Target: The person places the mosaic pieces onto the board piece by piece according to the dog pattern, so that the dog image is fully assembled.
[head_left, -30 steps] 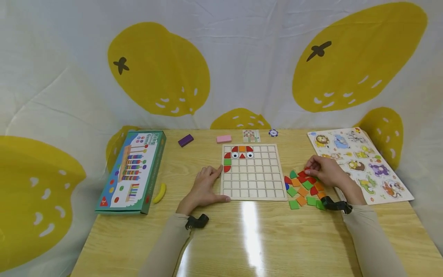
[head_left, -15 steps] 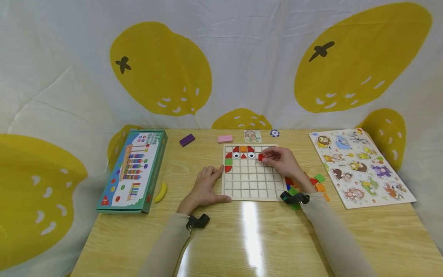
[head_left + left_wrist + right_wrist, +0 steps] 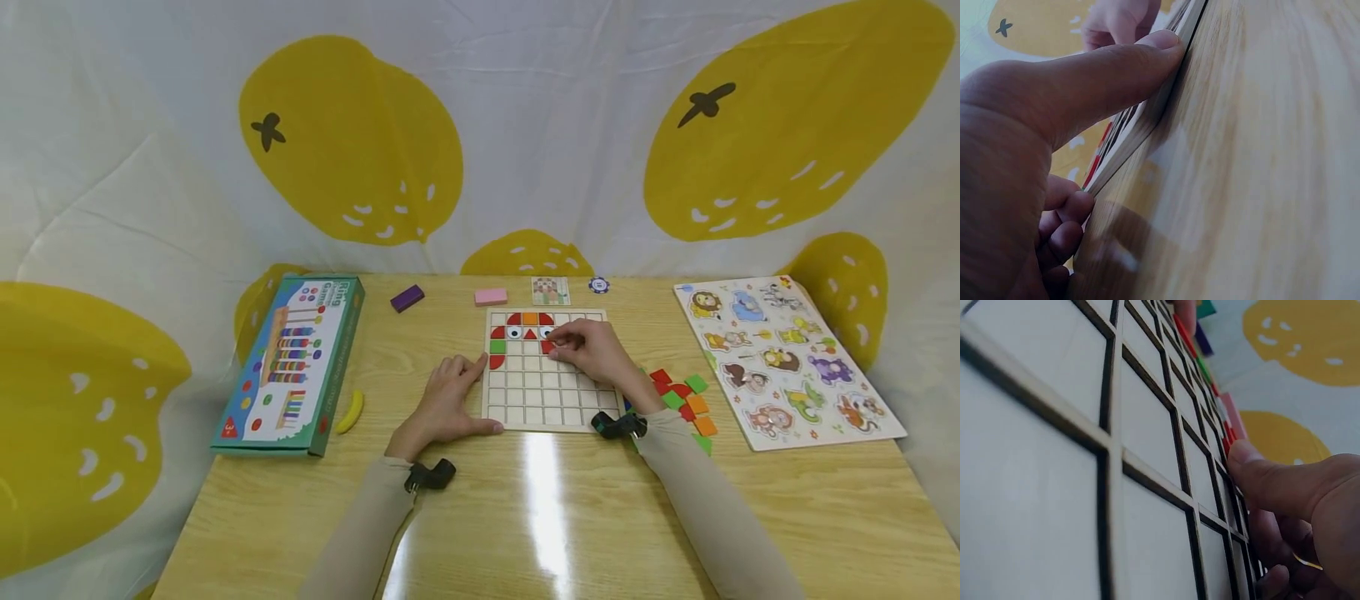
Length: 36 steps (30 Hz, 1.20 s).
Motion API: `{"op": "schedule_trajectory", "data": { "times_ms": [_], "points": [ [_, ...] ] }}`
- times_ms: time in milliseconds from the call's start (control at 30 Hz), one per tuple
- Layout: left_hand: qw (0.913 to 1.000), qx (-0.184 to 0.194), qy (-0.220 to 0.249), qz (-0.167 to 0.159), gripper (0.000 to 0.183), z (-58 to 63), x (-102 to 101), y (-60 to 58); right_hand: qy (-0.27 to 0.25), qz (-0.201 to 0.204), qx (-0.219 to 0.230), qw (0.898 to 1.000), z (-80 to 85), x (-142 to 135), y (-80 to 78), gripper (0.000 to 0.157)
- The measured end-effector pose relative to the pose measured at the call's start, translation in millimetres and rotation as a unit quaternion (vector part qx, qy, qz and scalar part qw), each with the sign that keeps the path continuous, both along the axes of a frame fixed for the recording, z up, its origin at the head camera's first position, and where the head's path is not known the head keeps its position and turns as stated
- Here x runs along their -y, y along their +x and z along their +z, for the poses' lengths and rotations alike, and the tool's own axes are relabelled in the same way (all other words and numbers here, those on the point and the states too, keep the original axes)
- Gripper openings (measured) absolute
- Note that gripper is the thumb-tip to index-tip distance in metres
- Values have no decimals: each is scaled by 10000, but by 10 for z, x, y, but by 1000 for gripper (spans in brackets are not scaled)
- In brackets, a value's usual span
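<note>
A wooden grid board (image 3: pixel 525 398) lies on the table with red, orange and green tiles and two eye tiles in its upper left cells. My right hand (image 3: pixel 588 350) pinches a red tile (image 3: pixel 546 347) between thumb and fingertips, just below the right eye tile (image 3: pixel 546 332). In the right wrist view, the thumb (image 3: pixel 1244 453) is right at the red piece, low over the grid. My left hand (image 3: pixel 442 404) spans the board's near left corner. Its thumb (image 3: pixel 1154 47) lies straight along the front edge, and its index finger touches the left edge.
Loose coloured tiles (image 3: pixel 696 404) lie right of the board, partly hidden by the right forearm. Further right is an animal puzzle board (image 3: pixel 795 367). A game box (image 3: pixel 288 367) and toy banana (image 3: pixel 350 412) stand left. Behind the board are purple (image 3: pixel 407 298) and pink blocks (image 3: pixel 491 297), a pattern card (image 3: pixel 551 291) and chip (image 3: pixel 598 285).
My right hand has gone from the loose tiles to the board with a red tile, then slightly left to the cell below the right eye tile. The left hand has stayed in place.
</note>
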<state>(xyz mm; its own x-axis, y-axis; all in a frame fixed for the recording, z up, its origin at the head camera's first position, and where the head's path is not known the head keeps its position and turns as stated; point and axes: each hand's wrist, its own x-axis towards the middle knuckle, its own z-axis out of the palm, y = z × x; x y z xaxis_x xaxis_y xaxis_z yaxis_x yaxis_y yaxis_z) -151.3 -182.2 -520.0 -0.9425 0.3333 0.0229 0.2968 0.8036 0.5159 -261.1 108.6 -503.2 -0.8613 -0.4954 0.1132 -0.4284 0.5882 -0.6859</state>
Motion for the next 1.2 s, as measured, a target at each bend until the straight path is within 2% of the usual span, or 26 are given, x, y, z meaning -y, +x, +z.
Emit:
{"op": "schedule_trajectory", "data": {
  "times_ms": [200,333,500,633,767,933,1100,1200],
  "points": [
    [10000,-48,24,29,121,30,-4,-16,120,-15,64,9999,40,37,-5,18],
    [10000,-33,25,70,122,20,-9,-3,5,32,50,10000,74,0,0,20],
    [10000,-3,8,80,122,-10,-24,26,-32,-339,25,9994,174,-335,49,24],
    [9999,14,-29,99,122,-8,-22,43,568,-712,7,9958,295,-754,147,27],
    [9999,73,-52,141,122,12,3,57,1244,-919,123,9879,329,-1078,264,29],
    [9998,71,-14,174,121,20,31,56,1551,-944,453,9823,267,-1191,342,25],
    [9999,60,-19,106,121,0,16,39,1345,-922,507,9853,211,-1210,378,18],
    [9999,41,-58,75,122,5,-3,30,1195,-709,454,9893,217,-1251,402,19]
  ]
}}
